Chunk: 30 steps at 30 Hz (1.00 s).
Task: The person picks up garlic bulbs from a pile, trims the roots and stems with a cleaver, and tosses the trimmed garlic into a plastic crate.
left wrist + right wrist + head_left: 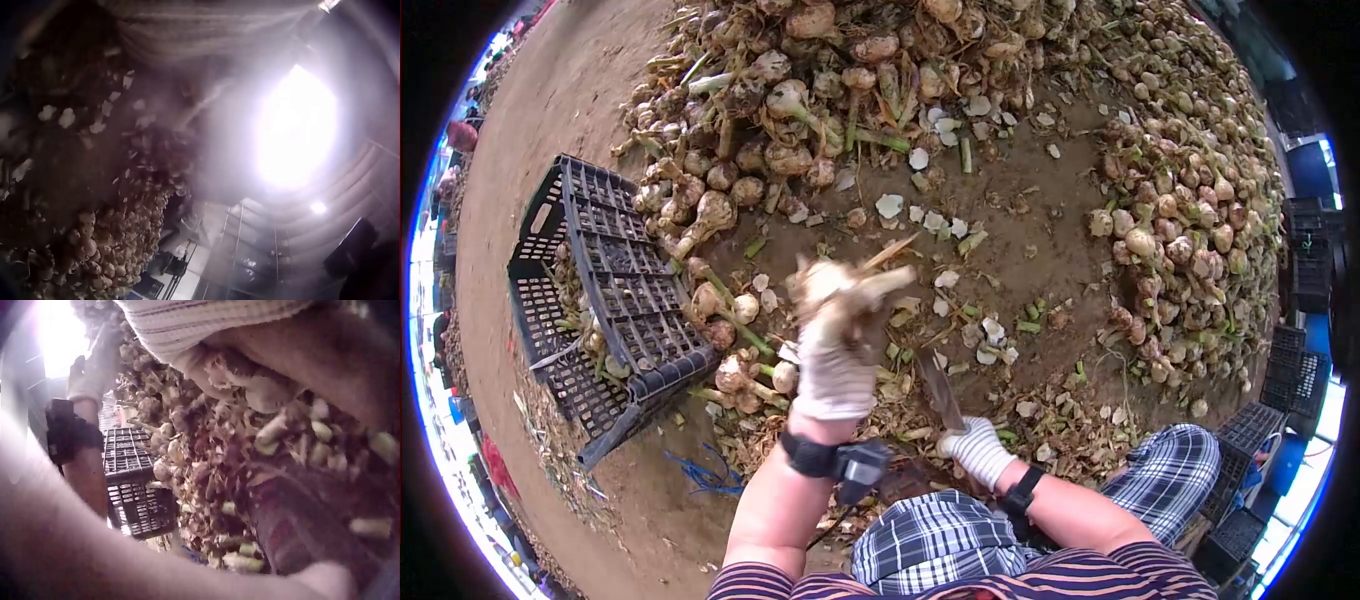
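Note:
In the head view the gloved left hand (837, 370) holds up a blurred garlic bulb with its stem (850, 290), above the littered ground. The gloved right hand (978, 452) grips a knife (941, 392) low in front of the body, blade pointing up and away. Bulb and blade are apart. The right wrist view shows the striped glove (206, 325) of the right hand along its top, and the left hand (90, 378) raised farther off. In the left wrist view the left glove's cuff (206, 31) crosses the top, and what it holds is too blurred to tell.
A large garlic heap (800, 100) lies ahead, another heap (1190, 210) on the right. At the left a black plastic crate (630, 290) stands tilted beside loose bulbs. Cut stems and peel litter the ground (1040, 230). Blue twine (705, 475) lies near the crate.

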Available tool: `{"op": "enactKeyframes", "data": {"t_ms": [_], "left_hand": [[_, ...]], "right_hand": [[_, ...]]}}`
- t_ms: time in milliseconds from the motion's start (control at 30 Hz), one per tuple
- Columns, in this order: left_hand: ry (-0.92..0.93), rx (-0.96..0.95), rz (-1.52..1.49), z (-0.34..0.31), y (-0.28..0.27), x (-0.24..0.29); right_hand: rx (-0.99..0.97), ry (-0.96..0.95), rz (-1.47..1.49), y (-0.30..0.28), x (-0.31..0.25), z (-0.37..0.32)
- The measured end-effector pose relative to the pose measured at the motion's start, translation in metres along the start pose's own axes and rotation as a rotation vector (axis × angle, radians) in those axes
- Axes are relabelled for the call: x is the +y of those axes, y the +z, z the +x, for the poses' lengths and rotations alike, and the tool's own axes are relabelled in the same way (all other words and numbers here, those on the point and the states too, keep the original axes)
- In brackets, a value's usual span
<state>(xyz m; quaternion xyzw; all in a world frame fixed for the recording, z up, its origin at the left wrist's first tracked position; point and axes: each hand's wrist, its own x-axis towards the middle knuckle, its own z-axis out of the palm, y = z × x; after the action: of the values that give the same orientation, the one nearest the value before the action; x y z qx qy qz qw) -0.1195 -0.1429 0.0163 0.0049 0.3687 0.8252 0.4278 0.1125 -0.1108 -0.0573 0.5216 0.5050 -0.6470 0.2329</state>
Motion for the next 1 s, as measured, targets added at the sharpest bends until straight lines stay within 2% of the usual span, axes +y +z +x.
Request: {"op": "enactKeyframes", "data": {"t_ms": [33, 67, 100, 167, 200, 233, 267, 300, 333, 367, 433, 500, 533, 567, 600, 633, 700, 733, 767, 833, 867, 900, 967, 1000], "left_hand": [[-0.055, -0.085, 0.173, 0.01, 0.006, -0.007], [-0.28, -0.239, 0.121, 0.005, 0.023, -0.017], [-0.506, -0.391, 0.068, -0.001, 0.044, -0.022], [0.181, -0.86, 0.672, -0.004, 0.075, -0.019], [0.387, -0.852, 1.009, 0.007, 0.07, -0.011], [0.532, -0.949, 1.287, 0.027, 0.059, 0.003], [0.625, -0.843, 1.705, 0.028, 0.047, 0.016], [0.777, -0.864, 2.046, 0.043, 0.007, 0.009], [0.543, -1.026, 2.418, 0.049, -0.012, 0.026], [0.252, -1.003, 2.543, 0.055, -0.035, 0.035], [0.063, -0.863, 2.582, 0.061, -0.072, 0.048], [-0.049, -0.694, 2.671, 0.055, -0.069, 0.064], [-0.282, -0.649, 2.638, 0.049, -0.056, 0.079], [-0.458, -0.507, 2.576, 0.045, -0.061, 0.085], [-0.453, -0.52, 2.617, 0.036, -0.069, 0.09], [-0.452, -0.537, 2.657, 0.025, -0.08, 0.094], [-0.162, -0.538, 2.619, -0.004, -0.105, 0.102], [-0.294, -0.483, 2.505, -0.014, -0.085, 0.113], [-0.154, -0.427, 2.321, -0.023, -0.088, 0.123], [0.02, -0.066, 2.141, -0.032, -0.078, 0.119], [-0.089, 0.131, 2.169, -0.025, -0.067, 0.111], [-0.221, 0.205, 2.212, -0.017, -0.066, 0.099], [-0.348, 0.121, 2.335, 0.004, -0.1, 0.064], [-0.403, 0.14, 2.309, 0.013, -0.124, 0.046]], "right_hand": [[0.037, -0.041, 0.01, -0.001, 0.001, 0.011], [-0.047, -0.048, 0.007, -0.008, 0.002, 0.031], [0.004, 0.003, 0.033, -0.004, -0.053, 0.005], [0.025, -0.024, 0.069, -0.009, -0.07, 0.005], [0.069, -0.055, 0.119, -0.018, -0.074, 0.005], [0.119, -0.092, 0.168, -0.03, -0.077, 0.006], [0.171, -0.13, 0.217, -0.045, -0.078, 0.007], [0.19, -0.211, 0.332, -0.059, -0.054, 0.023], [0.234, -0.219, 0.326, -0.064, -0.055, 0.019], [0.275, -0.22, 0.32, -0.066, -0.057, 0.016], [0.296, -0.175, 0.334, -0.065, -0.056, 0.018], [0.317, -0.152, 0.345, -0.066, -0.06, 0.019], [0.285, -0.154, 0.307, -0.066, -0.06, 0.019], [0.254, -0.159, 0.271, -0.065, -0.061, 0.019], [0.265, -0.242, 0.266, -0.063, -0.06, 0.021], [0.263, -0.242, 0.268, -0.062, -0.062, 0.021], [0.287, -0.251, 0.258, -0.06, -0.067, 0.024], [0.276, -0.302, 0.217, -0.063, -0.062, 0.032], [0.269, -0.295, 0.214, -0.062, -0.057, 0.035], [0.257, -0.286, 0.226, -0.06, -0.065, 0.031], [0.259, -0.233, 0.145, -0.057, -0.074, 0.024], [0.252, -0.238, 0.14, -0.053, -0.075, 0.027], [0.207, -0.211, 0.136, -0.048, -0.074, 0.033], [0.248, -0.263, 0.072, -0.043, -0.077, 0.03]]}}
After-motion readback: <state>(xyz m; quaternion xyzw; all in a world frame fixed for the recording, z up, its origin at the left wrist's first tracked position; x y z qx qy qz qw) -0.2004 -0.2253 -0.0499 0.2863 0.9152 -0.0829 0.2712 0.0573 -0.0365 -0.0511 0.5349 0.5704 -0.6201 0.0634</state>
